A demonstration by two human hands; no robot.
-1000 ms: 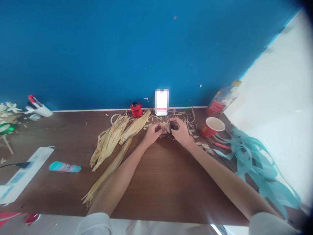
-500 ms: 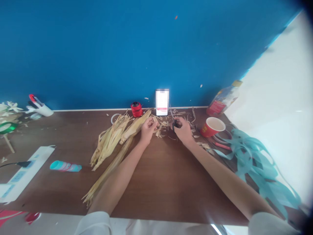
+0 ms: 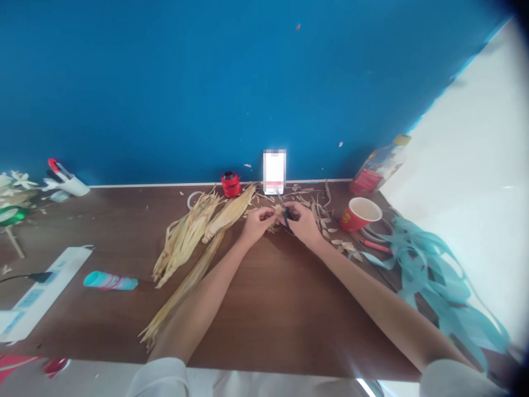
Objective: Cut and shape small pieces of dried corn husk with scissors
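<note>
Scissors [image 3: 286,213], long axis slanting slightly left, tips forward toward lit screen [image 3: 274,170]

There are two hands [image 3: 259,225], one pair of scissors [image 3: 286,215], one red cup [image 3: 351,220], one yellow-capped bottle [image 3: 373,172].

A red paper cup [image 3: 351,219] stands near a yellow-capped bottle [image 3: 378,171] and heaped teal ribbon [image 3: 413,251]; on the left, a white power strip [image 3: 44,293] holds a black plug [image 3: 40,277].

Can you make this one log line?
left hand: small pale dry piece | right hand: black-handled scissors | nearby: long dry yellowish husks
</note>
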